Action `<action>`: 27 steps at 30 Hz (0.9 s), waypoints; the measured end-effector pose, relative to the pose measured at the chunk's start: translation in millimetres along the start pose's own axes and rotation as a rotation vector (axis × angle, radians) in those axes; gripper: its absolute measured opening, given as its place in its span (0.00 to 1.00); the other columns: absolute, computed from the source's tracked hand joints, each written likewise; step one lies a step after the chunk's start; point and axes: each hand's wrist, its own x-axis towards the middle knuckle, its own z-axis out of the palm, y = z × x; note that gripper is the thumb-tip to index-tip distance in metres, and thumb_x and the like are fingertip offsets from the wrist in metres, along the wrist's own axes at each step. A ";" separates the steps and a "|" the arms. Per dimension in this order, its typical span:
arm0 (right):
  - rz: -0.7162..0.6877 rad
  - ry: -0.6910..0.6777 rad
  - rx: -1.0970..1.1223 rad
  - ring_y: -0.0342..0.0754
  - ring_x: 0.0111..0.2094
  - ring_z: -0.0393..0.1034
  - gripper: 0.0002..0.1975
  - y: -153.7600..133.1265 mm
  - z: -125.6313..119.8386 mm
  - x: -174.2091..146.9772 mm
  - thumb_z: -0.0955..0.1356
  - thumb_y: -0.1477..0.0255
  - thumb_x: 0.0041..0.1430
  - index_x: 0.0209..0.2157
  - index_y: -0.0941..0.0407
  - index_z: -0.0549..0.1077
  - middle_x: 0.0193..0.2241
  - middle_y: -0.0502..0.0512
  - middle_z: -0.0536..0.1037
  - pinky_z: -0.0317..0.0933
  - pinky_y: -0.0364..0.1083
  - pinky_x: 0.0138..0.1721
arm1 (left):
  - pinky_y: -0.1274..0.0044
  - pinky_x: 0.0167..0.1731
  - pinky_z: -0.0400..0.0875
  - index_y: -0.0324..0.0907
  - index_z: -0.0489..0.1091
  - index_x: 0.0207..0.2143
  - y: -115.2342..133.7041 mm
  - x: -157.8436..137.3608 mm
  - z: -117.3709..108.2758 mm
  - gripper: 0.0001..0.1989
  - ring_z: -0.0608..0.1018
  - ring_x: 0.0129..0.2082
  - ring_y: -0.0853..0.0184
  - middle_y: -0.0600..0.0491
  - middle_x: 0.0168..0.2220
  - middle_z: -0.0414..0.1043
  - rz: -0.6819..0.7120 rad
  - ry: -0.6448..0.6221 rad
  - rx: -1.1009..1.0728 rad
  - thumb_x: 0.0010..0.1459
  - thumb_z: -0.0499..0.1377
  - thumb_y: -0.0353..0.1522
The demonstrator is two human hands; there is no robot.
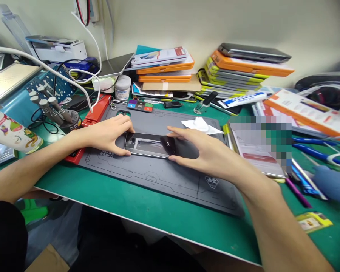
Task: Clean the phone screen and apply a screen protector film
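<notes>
A dark glossy smartphone (149, 144) lies sideways on the grey work mat (158, 177), its screen catching reflections. My left hand (109, 132) grips its left end, thumb at the near corner and fingers at the far one. At the other end, my right hand (201, 151) spans the phone's width between thumb and fingers. A crumpled white wipe (201, 124) rests on the mat just beyond my right hand. Along the mat's left side runs a red tool strip (98, 109), partly hidden by my left forearm.
Behind the mat stand stacked orange boxes (166, 70) and a taller stack with yellow edges (235, 79). A screwdriver holder (64, 117) and a patterned bottle (14, 130) are at left. Blue-handled pliers (317, 147) lie right. A white cable (53, 71) crosses the left side.
</notes>
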 end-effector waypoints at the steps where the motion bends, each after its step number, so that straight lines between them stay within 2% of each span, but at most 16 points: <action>1: 0.001 0.002 -0.002 0.65 0.61 0.81 0.39 0.4 0.4 -0.2 0.72 0.53 0.69 0.75 0.53 0.68 0.62 0.64 0.84 0.74 0.65 0.65 | 0.65 0.62 0.69 0.41 0.70 0.55 -0.5 -0.1 0.5 0.35 0.74 0.58 0.50 0.41 0.55 0.73 0.001 0.000 -0.001 0.63 0.64 0.60; 13: 0.019 -0.036 -0.004 0.68 0.63 0.80 0.39 2.2 0.6 1.0 0.72 0.51 0.69 0.75 0.54 0.69 0.66 0.65 0.81 0.72 0.68 0.67 | 0.63 0.62 0.71 0.43 0.70 0.55 -0.5 0.0 2.8 0.33 0.75 0.58 0.49 0.41 0.56 0.73 0.020 0.010 -0.020 0.63 0.66 0.58; 27: 0.004 -0.043 -0.015 0.68 0.63 0.80 0.40 4.5 1.1 1.0 0.71 0.50 0.69 0.76 0.51 0.67 0.65 0.65 0.82 0.73 0.68 0.66 | 0.63 0.61 0.70 0.43 0.70 0.53 -0.5 0.7 3.9 0.32 0.74 0.57 0.49 0.41 0.56 0.74 0.025 0.011 -0.020 0.62 0.67 0.58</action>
